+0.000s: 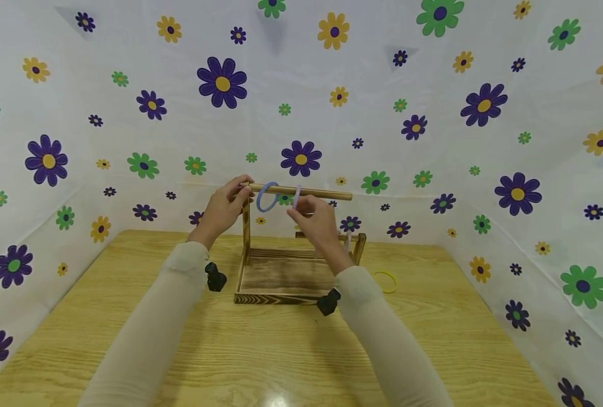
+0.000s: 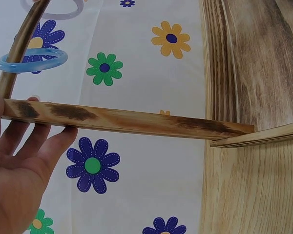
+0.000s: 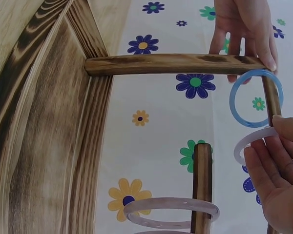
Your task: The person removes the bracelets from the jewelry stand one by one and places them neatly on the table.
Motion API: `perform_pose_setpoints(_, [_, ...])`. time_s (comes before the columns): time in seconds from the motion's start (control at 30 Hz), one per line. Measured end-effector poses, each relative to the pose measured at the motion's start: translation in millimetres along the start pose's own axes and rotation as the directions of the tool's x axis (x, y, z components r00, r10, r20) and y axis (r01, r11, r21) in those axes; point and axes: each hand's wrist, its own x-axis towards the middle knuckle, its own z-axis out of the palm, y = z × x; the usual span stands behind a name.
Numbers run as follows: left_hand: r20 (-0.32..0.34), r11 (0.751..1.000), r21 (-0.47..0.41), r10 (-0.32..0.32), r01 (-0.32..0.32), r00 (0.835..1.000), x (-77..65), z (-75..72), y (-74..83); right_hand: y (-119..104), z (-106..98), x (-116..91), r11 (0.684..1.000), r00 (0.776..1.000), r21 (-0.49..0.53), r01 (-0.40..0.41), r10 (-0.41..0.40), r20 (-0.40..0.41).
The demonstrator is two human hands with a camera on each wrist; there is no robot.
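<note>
Head view, clock face centred on the wooden stand's base: item one, lilac ring (image 1: 297, 196), at 12 o'clock, apparently around the upper bar (image 1: 326, 194), with your right hand (image 1: 317, 223) at 1 o'clock, thumb and fingertips pinched on its rim. Judged handling: light, stiff, smooth enough to slip, possibly brittle if knocked on wood; best hold, a light pinch across the rim on the side away from the bar. Item two, blue ring (image 3: 233, 100), near 11 o'clock, around the same bar, likely of like weight and stiffness. Item three, wooden stand (image 1: 278, 298), rigid; you have your left hand (image 1: 223, 206) at half past ten, thumb and fingers clamped on the corner where post (image 3: 176, 64) meets upper bar, a sound place to steady it. Item four, lower bar (image 3: 202, 170), toward 2 o'clock, a pale ring (image 3: 158, 204) around it; another rim below is cut off by your right wrist view. Item five, yellow ring (image 1: 395, 282), flat on the table (image 1: 423, 339) at 3 o'clock. Container: the stand's tray-like base, edged, dark floor showing, partly covered by your right arm.
</note>
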Motion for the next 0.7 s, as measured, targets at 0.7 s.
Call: perform_pose_setpoints(0.7, [-0.012,1.000,-0.021,0.021,-0.021,1.000,3.4,1.2,-4.1,5,-25,-2,0.999,1.000,-0.047,-0.010,0.009,-0.008])
